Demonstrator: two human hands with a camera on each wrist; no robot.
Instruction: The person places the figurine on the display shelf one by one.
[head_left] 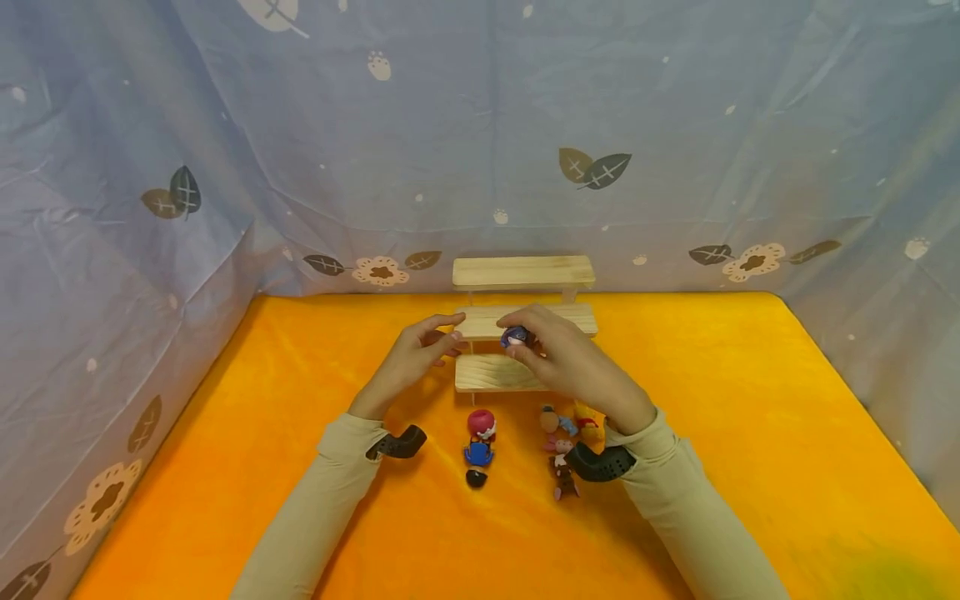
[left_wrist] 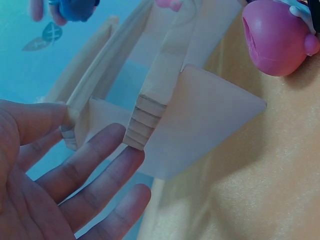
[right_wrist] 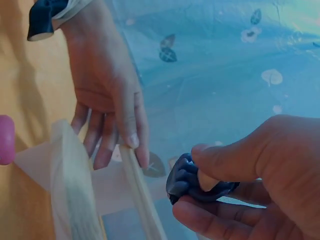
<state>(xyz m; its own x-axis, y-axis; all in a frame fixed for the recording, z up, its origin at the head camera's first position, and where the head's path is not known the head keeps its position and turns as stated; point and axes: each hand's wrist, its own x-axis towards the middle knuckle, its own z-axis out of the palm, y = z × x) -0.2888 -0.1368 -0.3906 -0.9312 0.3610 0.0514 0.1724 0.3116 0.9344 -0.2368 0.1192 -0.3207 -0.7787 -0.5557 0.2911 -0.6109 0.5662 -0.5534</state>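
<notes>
Fingers of the left hand seemed to pinch the left end of the wooden shelf; an uneven tug there might have tilted it. A red-capped toy lay in front of the shelf, easily knocked by a low swing. Near the shelf's middle plank, the right hand gripped a blue-haired doll by thumb and fingers; a loosened hold could have dropped it. Small toys before the shelf's right half risked being swept by the black wristband.
</notes>
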